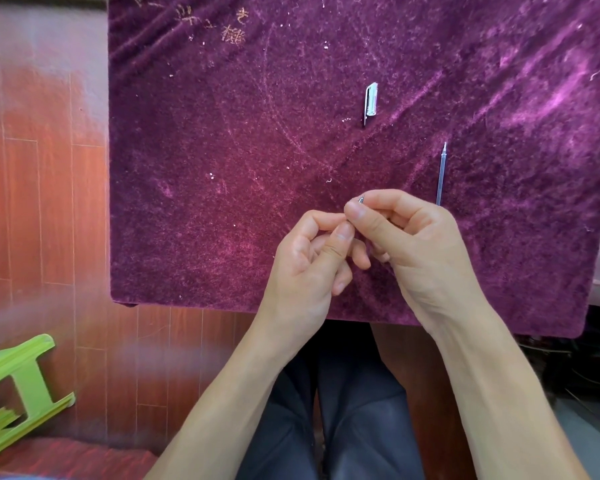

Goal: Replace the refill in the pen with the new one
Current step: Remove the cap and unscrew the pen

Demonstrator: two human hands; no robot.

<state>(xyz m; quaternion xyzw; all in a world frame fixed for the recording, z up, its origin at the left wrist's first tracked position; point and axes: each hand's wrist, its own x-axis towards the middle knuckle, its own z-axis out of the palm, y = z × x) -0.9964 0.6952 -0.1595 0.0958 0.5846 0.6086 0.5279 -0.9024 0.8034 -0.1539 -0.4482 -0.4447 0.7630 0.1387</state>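
Note:
Both hands meet over the near middle of the purple velvet table. My right hand is closed around the pen, of which only the small metal tip pokes out above the thumb. My left hand pinches at the same spot just below the tip with thumb and forefinger. The pen's body is hidden inside the hands. A thin clear refill lies on the cloth just beyond my right hand, point away from me. The clear pen cap with its clip lies farther back.
The table's near edge runs just under my wrists, and my knees in dark trousers are below it. A green plastic stool stands on the red wooden floor at the lower left. Pale lint specks dot the velvet.

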